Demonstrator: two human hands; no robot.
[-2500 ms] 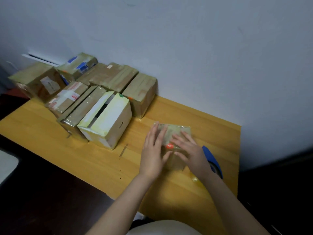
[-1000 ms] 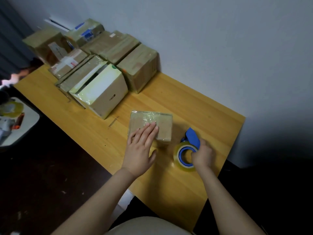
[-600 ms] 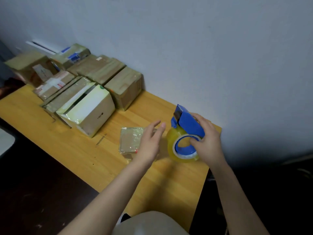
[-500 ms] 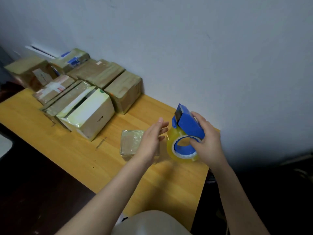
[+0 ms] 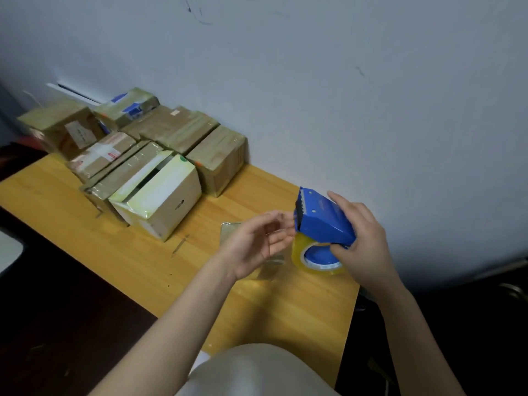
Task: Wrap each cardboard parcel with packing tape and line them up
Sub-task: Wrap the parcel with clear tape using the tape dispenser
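Note:
My right hand (image 5: 361,241) grips the blue tape dispenser (image 5: 323,218) with its roll of clear yellowish tape (image 5: 317,260), lifted above the wooden table (image 5: 137,252). My left hand (image 5: 257,244) hovers just left of the dispenser's toothed edge, fingers loosely spread and holding nothing that I can make out. Under that hand lies a small flat taped parcel (image 5: 230,231), mostly hidden. Several taped cardboard parcels (image 5: 183,130) stand lined up at the table's far left, with a white box (image 5: 163,195) at the front of the group.
A grey wall (image 5: 343,95) runs behind the table. The table's right end (image 5: 353,295) drops off to a dark floor. A white object (image 5: 8,250) shows at the far left edge.
My right hand has tipped the dispenser so its toothed edge faces left. My left hand has come off the small parcel and risen to that edge.

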